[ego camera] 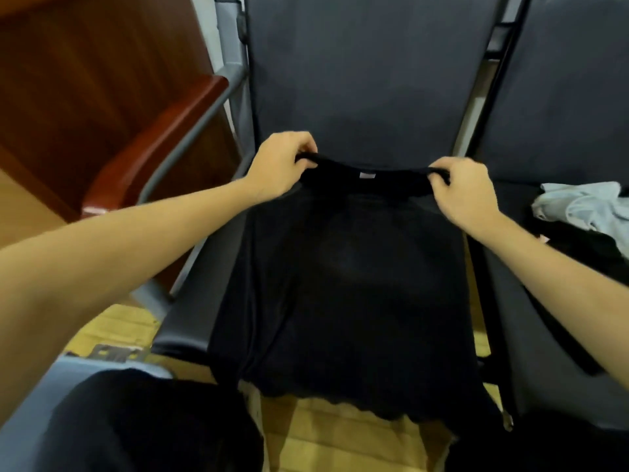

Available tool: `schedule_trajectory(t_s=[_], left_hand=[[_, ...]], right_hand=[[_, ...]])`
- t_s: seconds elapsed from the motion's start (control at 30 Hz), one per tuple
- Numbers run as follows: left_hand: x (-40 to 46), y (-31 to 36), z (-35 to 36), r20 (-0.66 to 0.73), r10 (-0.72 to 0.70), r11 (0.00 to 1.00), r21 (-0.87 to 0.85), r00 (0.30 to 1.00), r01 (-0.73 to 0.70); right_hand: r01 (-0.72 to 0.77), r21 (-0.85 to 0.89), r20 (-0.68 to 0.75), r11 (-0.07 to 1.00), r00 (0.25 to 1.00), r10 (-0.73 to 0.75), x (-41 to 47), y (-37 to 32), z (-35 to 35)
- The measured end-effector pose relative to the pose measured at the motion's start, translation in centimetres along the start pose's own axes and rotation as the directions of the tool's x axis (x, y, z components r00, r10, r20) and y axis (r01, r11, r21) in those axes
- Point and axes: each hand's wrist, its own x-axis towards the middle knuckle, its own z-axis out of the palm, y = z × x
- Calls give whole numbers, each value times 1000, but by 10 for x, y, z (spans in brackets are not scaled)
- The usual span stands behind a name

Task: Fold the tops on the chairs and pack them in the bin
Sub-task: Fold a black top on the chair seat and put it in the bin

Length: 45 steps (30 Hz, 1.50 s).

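Observation:
A black top [347,277] lies spread over the seat of a dark chair [367,73], its scalloped hem hanging past the front edge. My left hand [284,161] pinches the top's upper left corner. My right hand [466,189] pinches the upper right corner. Both hands hold the top edge stretched between them, slightly raised near the backrest. A small label shows at the neckline. On the chair to the right lie a pale blue top [585,209] and a dark garment [585,247]. A grey-blue bin [27,420] with dark cloth [146,424] inside sits at the lower left.
A red-brown wooden armrest [160,137] on a grey metal frame stands left of the chair, with wooden panelling behind it. The floor below is yellowish wood. A second dark chair [571,97] adjoins on the right.

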Motion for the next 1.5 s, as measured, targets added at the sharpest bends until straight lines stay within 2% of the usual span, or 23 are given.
schedule_trajectory(t_s=[0.1, 0.2, 0.27, 0.33, 0.43, 0.5, 0.6, 0.67, 0.73, 0.8, 0.87, 0.9, 1.03, 1.13, 1.27, 1.33, 1.43, 1.5], left_hand=[[-52, 14, 1, 6, 9, 1000, -9, 1000, -9], [-106, 21, 16, 118, -35, 999, -10, 992, 36], [-141, 23, 25, 233, -135, 990, 0, 963, 139], [-175, 25, 30, 282, -256, 964, 12, 925, 264], [-223, 41, 27, 154, -474, 861, -122, 867, 493], [-251, 57, 24, 57, -649, 735, -212, 759, 644], [-283, 69, 23, 26, -858, 481, -310, 512, 820], [-301, 60, 28, 68, -933, 311, -344, 354, 886], [-312, 44, 29, 126, -965, 167, -384, 231, 908], [-326, 42, 28, 170, -968, 108, -373, 182, 922], [-331, 44, 25, 183, -962, 129, -353, 203, 927], [-331, 50, 23, 183, -955, 161, -337, 232, 928], [-326, 66, 19, 122, -924, 330, -220, 362, 918], [-328, 72, 15, 46, -905, 416, -124, 424, 901], [-329, 77, 15, 3, -870, 492, -58, 492, 869], [-330, 75, 14, -1, -862, 506, -25, 506, 862], [-329, 73, 5, -8, -871, 490, -60, 491, 869], [-325, 68, -6, -101, -888, 458, -92, 449, 884]], right_hand=[[-15, -35, 9, 999, 1000, 15, -56, -4, 1], [-10, -37, 170, 999, 985, 16, -112, -1, 16], [-28, -2, 296, 1000, 955, 28, -148, 2, 23], [-84, 32, 344, 996, 937, 68, -180, 6, 24], [-223, 116, 278, 968, 943, 184, -230, 9, 12], [-347, 185, 212, 919, 927, 308, -262, 7, 2], [-546, 287, 267, 787, 835, 482, -293, 6, -7], [-682, 334, 389, 650, 728, 565, -302, 7, -8], [-815, 315, 503, 487, 578, 642, -306, 11, 0], [-907, 245, 601, 343, 419, 681, -323, 16, 1], [-944, 196, 661, 265, 327, 676, -329, 23, 8], [-946, 211, 658, 245, 323, 680, -330, 24, 10], [-913, 348, 585, 214, 389, 711, -327, 29, 17], [-905, 382, 574, 188, 392, 719, -327, 30, 20], [-909, 349, 530, 227, 391, 752, -327, 29, 22], [-913, 310, 503, 266, 395, 769, -327, 28, 23], [-911, 259, 469, 321, 409, 783, -325, 28, 21], [-909, 223, 432, 352, 416, 800, -323, 27, 18]])
